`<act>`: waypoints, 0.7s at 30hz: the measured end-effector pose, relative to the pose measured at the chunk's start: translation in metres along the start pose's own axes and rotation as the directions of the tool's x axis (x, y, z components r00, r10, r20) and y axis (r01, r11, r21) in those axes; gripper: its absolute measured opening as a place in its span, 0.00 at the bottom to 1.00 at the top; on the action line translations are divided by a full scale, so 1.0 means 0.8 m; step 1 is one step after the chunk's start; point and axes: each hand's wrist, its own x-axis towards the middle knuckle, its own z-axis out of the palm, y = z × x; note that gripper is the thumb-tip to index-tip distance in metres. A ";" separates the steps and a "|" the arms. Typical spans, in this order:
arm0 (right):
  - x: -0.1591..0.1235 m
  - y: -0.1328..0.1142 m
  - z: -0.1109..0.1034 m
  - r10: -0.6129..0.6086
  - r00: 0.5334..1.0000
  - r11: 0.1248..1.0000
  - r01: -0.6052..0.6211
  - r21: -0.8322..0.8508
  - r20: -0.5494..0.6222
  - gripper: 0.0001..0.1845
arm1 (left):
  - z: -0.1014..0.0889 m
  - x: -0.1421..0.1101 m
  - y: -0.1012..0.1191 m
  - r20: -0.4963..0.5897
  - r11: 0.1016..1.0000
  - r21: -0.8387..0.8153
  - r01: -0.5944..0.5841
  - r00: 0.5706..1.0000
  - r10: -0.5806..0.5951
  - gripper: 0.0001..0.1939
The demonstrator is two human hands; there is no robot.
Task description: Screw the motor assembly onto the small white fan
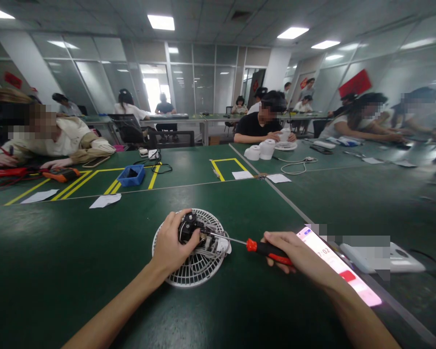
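Observation:
A round white fan grille [198,277] lies on the green table in front of me, with a black motor assembly [189,228] and bundled pale wires on top of it. My left hand [174,242] is closed around the motor's left side, thumb and fingers gripping it. In my right hand [281,249] is a screwdriver [267,249] with a red and black handle. Its metal shaft runs leftward, and the tip meets the right side of the motor assembly. Exactly what the tip touches is too small to tell.
A lit phone [337,266] lies beside my right forearm, with a white power strip [385,257] beyond it. Farther off are a blue tray [131,175], paper slips [105,200], white housings [266,149] and a cable [298,162]. Co-workers sit around the tables.

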 end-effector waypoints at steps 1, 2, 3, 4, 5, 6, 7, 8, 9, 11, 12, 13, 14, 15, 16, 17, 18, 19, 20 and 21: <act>0.001 0.002 0.000 0.001 1.000 1.000 -0.001 0.003 -0.012 0.33 | 0.000 0.000 0.000 0.004 1.000 0.002 0.002 1.000 -0.002 0.23; 0.001 0.003 0.000 0.000 1.000 1.000 0.000 0.012 -0.018 0.31 | 0.000 0.000 -0.001 0.007 1.000 0.005 0.002 1.000 -0.002 0.23; 0.002 0.004 0.000 -0.002 1.000 1.000 0.003 0.024 -0.020 0.29 | 0.000 0.000 -0.001 0.008 1.000 0.006 0.000 1.000 0.000 0.23; 0.002 0.004 0.000 -0.007 1.000 0.999 0.007 0.032 -0.017 0.27 | 0.000 -0.001 -0.002 0.006 1.000 0.006 -0.001 1.000 0.001 0.23; 0.001 0.003 0.000 -0.013 1.000 0.999 0.013 0.035 -0.012 0.26 | 0.000 -0.001 -0.002 0.004 1.000 0.004 -0.002 1.000 0.002 0.23; 0.001 0.002 0.000 -0.020 1.000 0.999 0.020 0.032 -0.008 0.25 | 0.000 -0.002 -0.002 0.003 1.000 0.000 -0.001 1.000 0.001 0.23; 0.000 0.002 -0.001 -0.028 1.000 0.999 0.028 0.026 -0.001 0.25 | 0.000 -0.002 -0.002 0.002 1.000 -0.004 0.000 1.000 0.000 0.23; 0.000 0.001 -0.001 -0.034 0.999 0.999 0.033 0.016 0.003 0.25 | 0.000 -0.002 -0.002 0.002 1.000 -0.007 0.002 1.000 -0.002 0.23; 0.000 0.000 -0.001 -0.039 0.999 0.999 0.038 0.005 0.006 0.26 | 0.001 -0.003 -0.002 0.003 1.000 -0.007 0.004 1.000 -0.004 0.23; -0.001 -0.002 -0.001 -0.043 0.999 0.999 0.043 -0.016 0.005 0.27 | 0.001 -0.003 -0.003 0.003 1.000 -0.004 0.006 1.000 -0.006 0.24; -0.001 -0.002 -0.001 -0.041 0.999 0.999 0.041 -0.026 0.002 0.27 | 0.001 -0.003 -0.003 0.002 1.000 -0.003 0.007 1.000 -0.007 0.24; -0.001 -0.003 0.000 -0.040 0.999 0.999 0.039 -0.032 -0.003 0.28 | 0.001 -0.003 -0.003 0.000 1.000 -0.004 0.008 1.000 -0.008 0.24; 0.000 -0.004 0.000 -0.040 0.999 0.999 0.039 -0.034 -0.007 0.28 | 0.001 -0.003 -0.004 -0.002 1.000 -0.006 0.009 1.000 -0.009 0.24; 0.000 -0.004 0.000 -0.043 0.999 0.999 0.043 -0.032 -0.014 0.28 | 0.001 -0.002 -0.004 -0.004 1.000 -0.009 0.010 1.000 -0.010 0.24; 0.000 -0.005 0.000 -0.051 0.998 0.998 0.051 -0.029 -0.024 0.28 | 0.002 -0.002 -0.005 -0.004 1.000 -0.011 0.011 1.000 -0.011 0.24; 0.000 -0.005 -0.001 -0.065 0.997 0.998 0.064 -0.024 -0.038 0.27 | 0.002 -0.002 -0.005 -0.002 1.000 -0.013 0.012 1.000 -0.012 0.24; 0.000 -0.005 -0.001 -0.080 0.995 0.997 0.079 -0.019 -0.053 0.26 | 0.002 -0.003 -0.005 0.000 1.000 -0.014 0.012 1.000 -0.012 0.24; 0.000 -0.005 -0.002 -0.097 0.993 0.995 0.096 -0.014 -0.070 0.24 | 0.003 -0.003 -0.005 0.003 1.000 -0.015 0.013 1.000 -0.013 0.24; 0.000 -0.004 -0.003 -0.113 0.990 0.994 0.113 -0.010 -0.084 0.23 | 0.003 -0.003 -0.005 0.006 1.000 -0.016 0.015 1.000 -0.015 0.24; 0.001 -0.003 -0.005 -0.130 0.987 0.991 0.130 -0.003 -0.099 0.21 | 0.003 -0.003 -0.005 0.006 1.000 -0.018 0.018 1.000 -0.018 0.24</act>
